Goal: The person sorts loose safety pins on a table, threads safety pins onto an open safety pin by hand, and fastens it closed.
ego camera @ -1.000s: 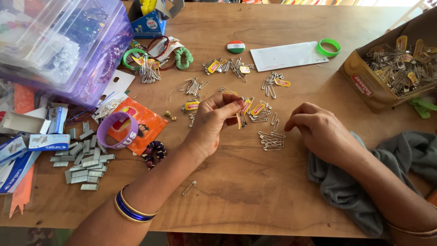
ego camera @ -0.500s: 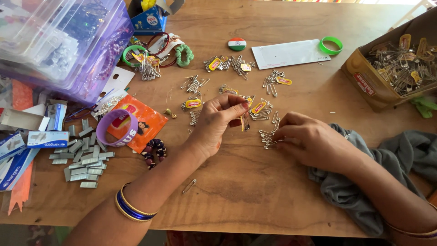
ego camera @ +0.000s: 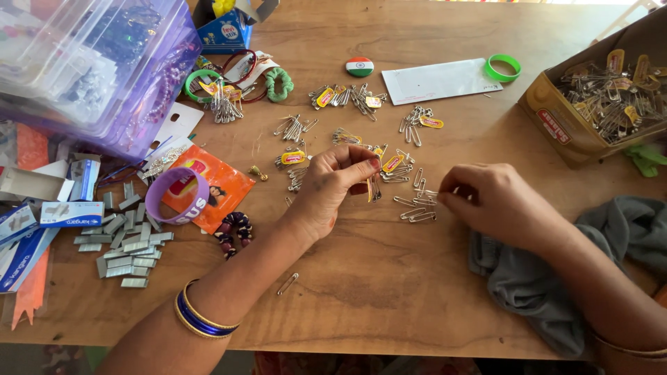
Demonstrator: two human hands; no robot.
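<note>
1. Head view, hands: the left hand is raised just above the desk, its fingers pinched together on a small bunch of safety pins that hangs below the fingertips. The right hand rests on the desk with its fingers curled together at the edge of a loose pile of pins; whether they actually grip a pin cannot be told.

2. Head view, what could go wrong: the held bunch looks lightly pinched, so a pin might slip and drop among the loose ones. An open pin point could prick a fingertip. A lone stray pin lies near the left forearm and could be swept off the front edge by the arm.

3. Head view, surroundings: tagged pin bunches lie scattered further back, and a cardboard box full of pins stands at the right. A grey cloth lies under the right forearm. To the left are staple strips, a purple wristband on an orange packet, and a clear purple storage box. A white envelope, a green ring and a round badge sit at the back.

4. Head view, surface and room: the desk is bare, light brown wood, crowded with small items; little of the room shows beyond it.
</note>
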